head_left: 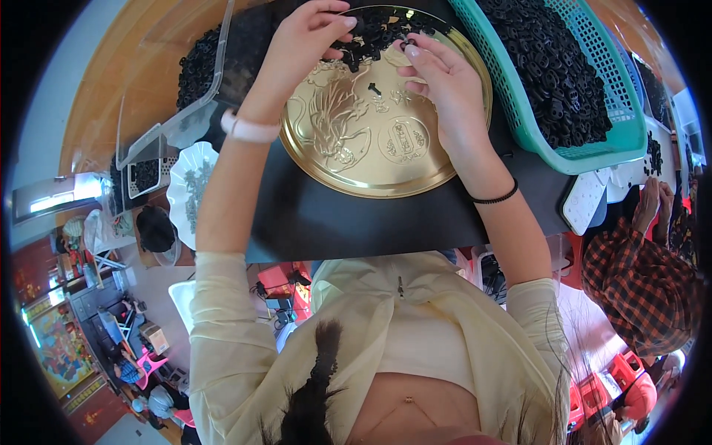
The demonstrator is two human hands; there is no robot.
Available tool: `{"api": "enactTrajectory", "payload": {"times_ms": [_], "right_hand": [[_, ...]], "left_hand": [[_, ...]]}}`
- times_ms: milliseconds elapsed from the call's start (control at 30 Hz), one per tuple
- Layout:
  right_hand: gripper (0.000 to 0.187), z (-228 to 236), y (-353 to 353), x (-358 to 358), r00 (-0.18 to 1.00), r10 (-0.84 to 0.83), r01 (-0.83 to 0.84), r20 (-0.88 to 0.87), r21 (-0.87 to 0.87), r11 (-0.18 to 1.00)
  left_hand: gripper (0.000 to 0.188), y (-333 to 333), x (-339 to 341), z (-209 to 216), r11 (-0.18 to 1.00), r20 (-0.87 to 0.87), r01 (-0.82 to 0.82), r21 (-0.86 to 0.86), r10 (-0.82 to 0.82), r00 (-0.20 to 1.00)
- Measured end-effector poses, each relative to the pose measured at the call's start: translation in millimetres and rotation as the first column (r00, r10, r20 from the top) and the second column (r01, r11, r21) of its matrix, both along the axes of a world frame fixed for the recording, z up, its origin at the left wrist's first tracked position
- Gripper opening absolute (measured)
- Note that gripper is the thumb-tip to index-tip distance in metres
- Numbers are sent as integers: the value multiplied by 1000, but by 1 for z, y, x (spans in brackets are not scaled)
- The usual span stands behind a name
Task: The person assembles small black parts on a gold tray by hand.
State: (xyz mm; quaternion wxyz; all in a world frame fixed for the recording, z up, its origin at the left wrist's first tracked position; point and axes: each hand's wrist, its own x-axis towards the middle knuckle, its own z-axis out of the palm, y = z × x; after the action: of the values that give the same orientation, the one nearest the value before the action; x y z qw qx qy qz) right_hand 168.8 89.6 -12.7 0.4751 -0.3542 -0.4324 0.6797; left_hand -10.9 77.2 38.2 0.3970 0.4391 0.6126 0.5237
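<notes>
A round golden tray [319, 167] with raised dragon patterns lies on the dark table. Small black plastic pieces [365, 52] are heaped along its far side, and a single black piece [374, 88] rests apart near the middle. Above the tray's right half, my right hand [451, 83] pinches a small dark piece [408, 44] between thumb and forefinger. My left hand [308, 37] hovers over the heap's left edge, its thumb and fingers apart. Nothing shows between them, though some fingertips are partly hidden.
A green basket [545, 152] full of black pieces stands at the right. On the left are a clear bin [219, 67] with more black pieces and a scalloped white dish [182, 178] of small greyish pieces. A person in a checked shirt [641, 285] works at far right.
</notes>
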Motion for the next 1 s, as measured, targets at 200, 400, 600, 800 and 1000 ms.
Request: {"api": "enactTrajectory", "payload": {"times_ms": [200, 400, 600, 800, 1000], "right_hand": [[29, 12, -13, -6, 991, 92, -94, 97, 17, 995], [28, 10, -15, -9, 986, 126, -128, 110, 15, 992], [28, 7, -12, -7, 986, 119, -117, 119, -27, 993], [28, 7, -10, -6, 985, 135, -129, 109, -58, 990], [27, 8, -11, -5, 985, 135, -131, 106, -43, 990]], "left_hand": [[30, -41, -14, -30, 982, 183, 176, 70, -186, 965], [36, -51, -14, -29, 975, 355, 218, 51, -222, 908], [30, -54, -8, -23, 965, 290, 235, 116, -259, 921], [21, -58, 1, -23, 865, -117, 181, 468, -143, 983], [21, -58, 0, -19, 661, -528, 258, 705, 246, 812]]}}
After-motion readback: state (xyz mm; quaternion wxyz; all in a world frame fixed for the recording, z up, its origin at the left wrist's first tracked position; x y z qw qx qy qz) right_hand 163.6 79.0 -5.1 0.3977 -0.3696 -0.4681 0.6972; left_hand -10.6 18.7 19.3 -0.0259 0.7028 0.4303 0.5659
